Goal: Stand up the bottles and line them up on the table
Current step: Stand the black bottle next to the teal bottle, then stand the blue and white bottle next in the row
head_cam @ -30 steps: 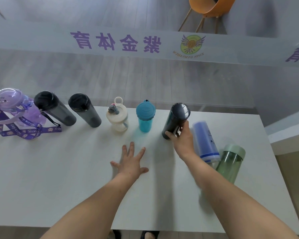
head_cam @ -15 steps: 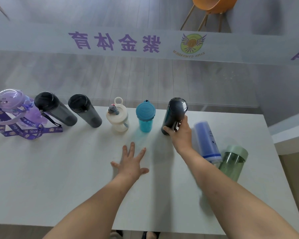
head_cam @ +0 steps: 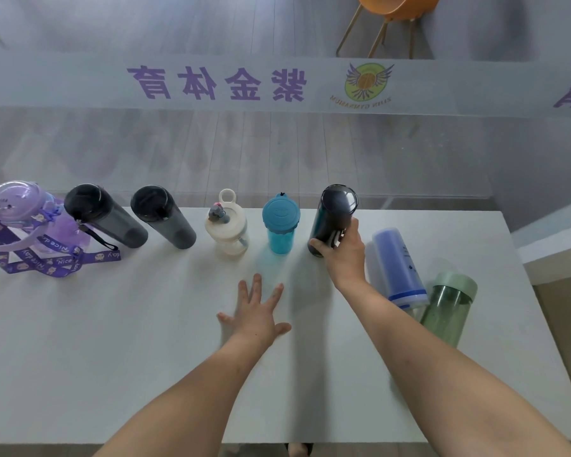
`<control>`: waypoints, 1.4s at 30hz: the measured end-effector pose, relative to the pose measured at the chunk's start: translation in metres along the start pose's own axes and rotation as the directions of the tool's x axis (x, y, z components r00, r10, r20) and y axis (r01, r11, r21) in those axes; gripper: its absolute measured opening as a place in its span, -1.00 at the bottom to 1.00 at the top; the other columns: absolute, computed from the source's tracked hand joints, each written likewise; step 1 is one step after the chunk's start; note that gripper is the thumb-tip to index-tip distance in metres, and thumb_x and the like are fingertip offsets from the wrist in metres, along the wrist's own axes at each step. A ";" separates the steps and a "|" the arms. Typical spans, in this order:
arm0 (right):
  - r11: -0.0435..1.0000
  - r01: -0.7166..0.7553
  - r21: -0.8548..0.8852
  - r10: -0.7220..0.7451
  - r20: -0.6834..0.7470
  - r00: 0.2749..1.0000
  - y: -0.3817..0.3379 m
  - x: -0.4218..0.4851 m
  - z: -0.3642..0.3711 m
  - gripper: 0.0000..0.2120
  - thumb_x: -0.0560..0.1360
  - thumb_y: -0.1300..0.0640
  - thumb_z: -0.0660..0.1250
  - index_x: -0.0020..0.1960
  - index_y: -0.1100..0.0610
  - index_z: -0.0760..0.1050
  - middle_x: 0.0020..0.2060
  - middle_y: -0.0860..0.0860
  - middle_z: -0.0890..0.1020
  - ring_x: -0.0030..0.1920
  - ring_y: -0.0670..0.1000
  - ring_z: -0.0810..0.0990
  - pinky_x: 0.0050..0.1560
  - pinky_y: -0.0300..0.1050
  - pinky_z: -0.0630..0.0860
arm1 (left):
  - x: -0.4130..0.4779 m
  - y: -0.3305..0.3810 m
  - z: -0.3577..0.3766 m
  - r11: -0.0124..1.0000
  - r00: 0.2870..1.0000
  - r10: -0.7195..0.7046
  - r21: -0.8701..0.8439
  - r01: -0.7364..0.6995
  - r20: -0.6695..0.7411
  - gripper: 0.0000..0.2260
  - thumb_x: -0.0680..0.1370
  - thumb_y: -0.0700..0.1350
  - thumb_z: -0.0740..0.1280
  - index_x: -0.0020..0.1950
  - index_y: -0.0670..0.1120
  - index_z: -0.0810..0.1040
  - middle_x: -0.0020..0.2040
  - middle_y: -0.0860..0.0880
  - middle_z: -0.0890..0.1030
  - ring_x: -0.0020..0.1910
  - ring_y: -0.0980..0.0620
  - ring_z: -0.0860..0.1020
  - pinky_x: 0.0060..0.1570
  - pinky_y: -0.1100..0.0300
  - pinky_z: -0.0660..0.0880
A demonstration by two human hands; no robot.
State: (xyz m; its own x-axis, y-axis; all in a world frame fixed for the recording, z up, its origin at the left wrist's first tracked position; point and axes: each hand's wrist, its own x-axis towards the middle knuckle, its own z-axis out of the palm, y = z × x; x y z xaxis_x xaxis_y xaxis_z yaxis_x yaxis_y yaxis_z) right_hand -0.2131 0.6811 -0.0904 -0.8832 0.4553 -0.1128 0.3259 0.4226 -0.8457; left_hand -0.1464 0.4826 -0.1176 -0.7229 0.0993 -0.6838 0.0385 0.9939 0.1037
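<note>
Along the far edge of the white table (head_cam: 112,357) stands a row of bottles: a purple one with a strap (head_cam: 17,209), two dark grey ones (head_cam: 106,219) (head_cam: 165,219), a cream one with a loop lid (head_cam: 226,229) and a teal cup (head_cam: 280,225). My right hand (head_cam: 343,255) grips the lower part of a dark navy bottle (head_cam: 335,212) standing at the row's right end. A blue-purple bottle (head_cam: 398,265) lies on its side to the right. A green bottle (head_cam: 449,305) stands beside it. My left hand (head_cam: 256,315) rests flat on the table, fingers spread.
A glass wall with purple lettering (head_cam: 216,82) rises just behind the table's far edge. An orange chair (head_cam: 396,8) stands beyond it. The table's right edge runs close to the green bottle.
My right hand has pushed the dark navy bottle a little farther back and more upright, into line with the teal cup. My left hand has stayed flat in place.
</note>
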 end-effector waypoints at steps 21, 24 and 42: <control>0.978 -0.023 -0.209 0.037 0.063 0.997 0.032 -0.067 -0.100 -0.68 0.57 0.12 0.41 0.31 0.05 0.51 0.24 -0.06 0.57 0.25 -0.03 0.53 0.22 -0.11 0.47 | -0.011 0.019 -0.017 0.996 0.999 0.044 -0.084 -0.042 0.022 -0.38 0.65 0.15 0.27 0.64 0.29 0.04 0.67 -0.01 -0.07 0.62 -0.14 -0.05 0.41 -0.41 0.26; 0.922 0.101 -0.374 -0.065 0.107 0.992 0.050 -0.062 -0.127 -0.65 0.55 0.12 0.44 0.31 0.06 0.52 0.25 -0.04 0.57 0.30 0.01 0.47 0.21 -0.16 0.38 | -0.015 0.048 -0.007 0.988 0.996 0.081 -0.126 -0.084 -0.027 -0.40 0.67 0.13 0.25 0.64 0.28 0.05 0.65 0.00 0.00 0.62 -0.08 -0.04 0.39 -0.37 0.30; 0.681 0.553 -0.481 -0.148 0.649 0.746 0.116 0.003 -0.183 -0.46 0.51 0.00 0.52 0.45 -0.16 0.47 0.63 -0.03 0.04 0.49 0.15 0.28 0.29 0.14 0.56 | -0.006 0.161 0.037 0.983 0.994 -0.105 -0.154 0.100 -0.022 -0.22 0.61 0.21 0.34 0.60 0.42 -0.17 0.64 0.00 -0.39 0.60 -0.23 -0.37 0.40 -0.57 0.07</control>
State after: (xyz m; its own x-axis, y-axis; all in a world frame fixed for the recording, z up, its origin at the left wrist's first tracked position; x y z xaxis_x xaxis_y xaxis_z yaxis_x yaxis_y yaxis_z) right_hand -0.1164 0.8746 -0.0930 -0.9264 -0.2311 -0.2972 -0.1044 0.9161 -0.3871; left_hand -0.1100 0.6441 -0.1236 -0.7378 -0.0062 -0.6750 -0.1406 0.9795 0.1446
